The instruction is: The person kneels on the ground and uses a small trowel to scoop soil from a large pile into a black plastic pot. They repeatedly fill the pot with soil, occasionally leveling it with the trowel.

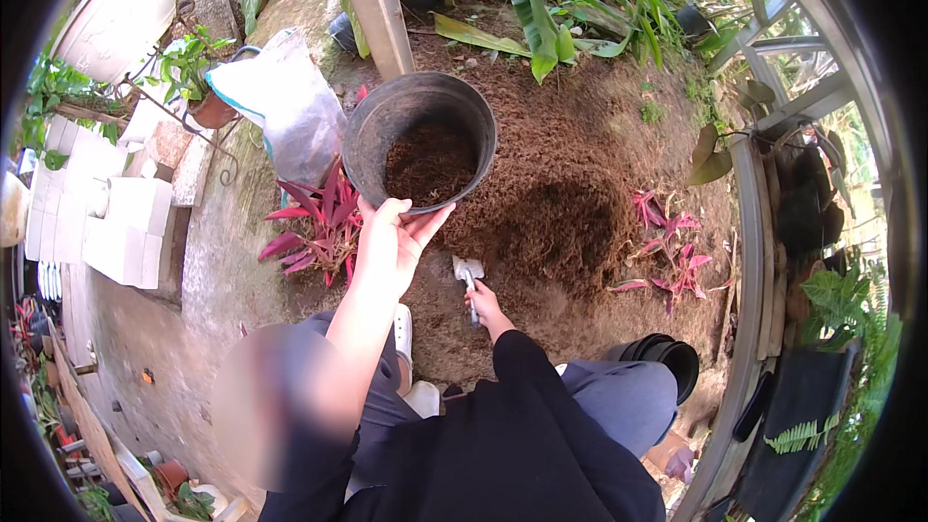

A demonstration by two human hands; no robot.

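Note:
A black plastic plant pot point(362, 138) is held up and tilted towards me by my left hand point(397, 239), the thumb on its near rim and the fingers under it. Brown soil point(431, 167) covers the bottom inside. Lower and to the right, my right hand point(486, 304) grips the handle of a small garden trowel point(468, 268), whose blade points away from me. The blade is near the edge of a wide heap of loose brown soil point(551, 159) with a darker hollow on its near side.
Uprooted plants with magenta leaves lie left point(326, 221) and right point(678, 254) of the heap. A white sack point(301, 109) stands behind the left ones, near a metal post point(373, 7). Nested black pots point(670, 362) lie by my right knee. White blocks point(127, 232) are stacked at left.

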